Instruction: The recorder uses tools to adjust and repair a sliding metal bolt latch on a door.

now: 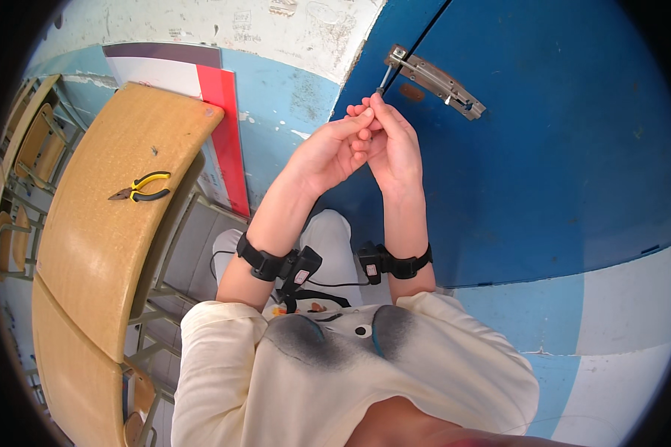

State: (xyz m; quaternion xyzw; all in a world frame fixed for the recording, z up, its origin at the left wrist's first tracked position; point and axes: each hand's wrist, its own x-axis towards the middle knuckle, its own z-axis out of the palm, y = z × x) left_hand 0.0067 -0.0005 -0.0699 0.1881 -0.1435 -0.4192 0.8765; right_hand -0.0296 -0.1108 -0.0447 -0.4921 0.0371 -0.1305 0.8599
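My left hand (334, 151) and my right hand (397, 147) meet in front of the blue door (544, 149), fingers closed together at the tips. Out of them rises the thin metal shaft of a screwdriver (385, 77), with a dark collar at its base. Its handle is hidden in my fingers. The shaft's far end reaches the catch of a metal slide bolt (438, 80), which lies slanted across the door's edge. A brownish metal plate (411, 92) is on the door just below the bolt.
A wooden desk (89, 238) stands to my left, carrying yellow-and-black pliers (143, 188) and a few tiny metal pieces (154, 150). A red-and-white board (224, 119) leans on the wall behind it. Wooden chairs (41, 141) stand at the far left.
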